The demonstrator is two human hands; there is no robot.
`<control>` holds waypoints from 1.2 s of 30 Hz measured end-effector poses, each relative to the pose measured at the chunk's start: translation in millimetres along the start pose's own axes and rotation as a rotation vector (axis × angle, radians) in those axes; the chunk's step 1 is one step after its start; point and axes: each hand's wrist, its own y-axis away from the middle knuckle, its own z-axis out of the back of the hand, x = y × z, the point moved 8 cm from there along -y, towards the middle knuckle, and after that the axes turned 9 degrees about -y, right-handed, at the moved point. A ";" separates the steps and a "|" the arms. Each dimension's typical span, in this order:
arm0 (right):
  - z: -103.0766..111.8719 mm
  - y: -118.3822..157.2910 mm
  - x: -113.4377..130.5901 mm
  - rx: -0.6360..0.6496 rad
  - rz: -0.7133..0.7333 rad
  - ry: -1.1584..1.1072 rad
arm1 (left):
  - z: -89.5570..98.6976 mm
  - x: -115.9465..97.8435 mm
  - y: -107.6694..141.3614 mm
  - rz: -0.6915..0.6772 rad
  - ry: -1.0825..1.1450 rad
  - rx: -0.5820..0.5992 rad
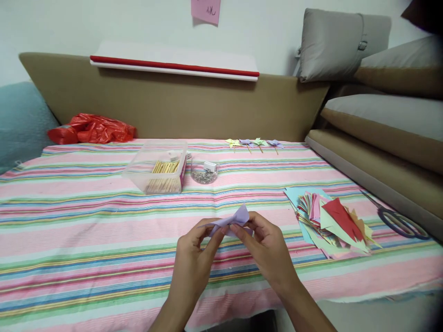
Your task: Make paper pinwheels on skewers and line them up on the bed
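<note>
A purple paper pinwheel (239, 216), its corners folded inward, is held above the striped cloth between both hands. My left hand (194, 251) pinches its left side between thumb and fingers. From the other side my right hand (268, 244) grips it, with the thumb pressed near the middle, close to the left thumb. The fingertips hide the pinwheel's centre, so I cannot see whether a pin is in it.
A clear plastic box (138, 170) holds several wooden sticks (164, 173). Beside it stands a round container of pins (204, 176). Finished pinwheels (259, 143) lie at the back. Cut paper sheets (332, 226) and scissors (401, 221) are at right, a red plastic bag (93, 129) at back left.
</note>
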 end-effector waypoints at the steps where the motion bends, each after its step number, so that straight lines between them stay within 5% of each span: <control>1: -0.2 0.1 0.6 -0.007 0.005 0.010 | 0.1 0.3 -0.1 0.003 0.003 -0.002; 11: -1.2 4.2 -0.7 -0.035 0.059 0.041 | -2.8 -4.0 0.3 -0.005 -0.029 -0.013; 18: -4.3 3.4 -5.6 -0.061 0.036 -0.008 | -8.2 1.7 -2.1 0.086 0.075 0.088; 36: -8.9 -2.6 -17.2 0.061 -0.044 -0.054 | -2.0 8.1 -4.3 0.081 -0.074 0.098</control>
